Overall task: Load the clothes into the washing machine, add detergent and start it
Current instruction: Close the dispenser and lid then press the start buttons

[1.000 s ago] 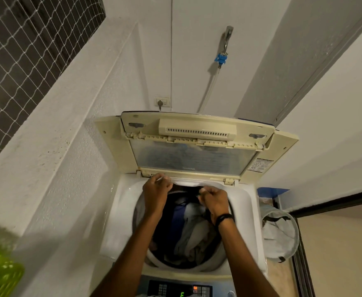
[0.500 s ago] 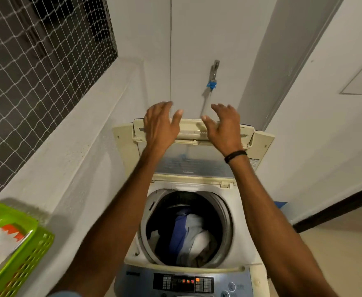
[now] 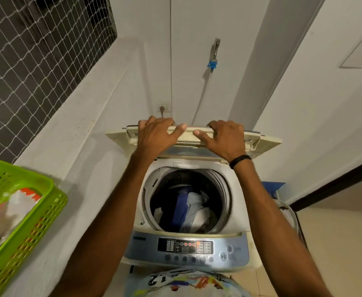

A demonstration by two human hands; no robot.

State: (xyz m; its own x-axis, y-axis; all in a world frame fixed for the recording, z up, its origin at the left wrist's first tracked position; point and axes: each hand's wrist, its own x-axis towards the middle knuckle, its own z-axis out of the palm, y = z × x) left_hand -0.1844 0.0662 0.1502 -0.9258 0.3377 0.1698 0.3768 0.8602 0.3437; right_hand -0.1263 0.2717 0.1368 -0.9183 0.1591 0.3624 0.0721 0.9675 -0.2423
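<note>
A white top-loading washing machine stands in front of me with its cream lid raised at the back. Blue, white and grey clothes lie in the round drum. My left hand and my right hand both grip the lid's top edge, fingers curled over it and thumbs in front. The blue-grey control panel with lit red indicators sits at the machine's front edge.
A green plastic basket holding a white and orange bag rests on the ledge at my left. A netted window is above it. On the wall behind are a tap with a blue fitting and a socket. A blue object stands right of the machine.
My hands rose out of the drum opening to the raised lid and closed on its top edge. The lid has tipped forward and shows less of its underside. The view shifted back.
</note>
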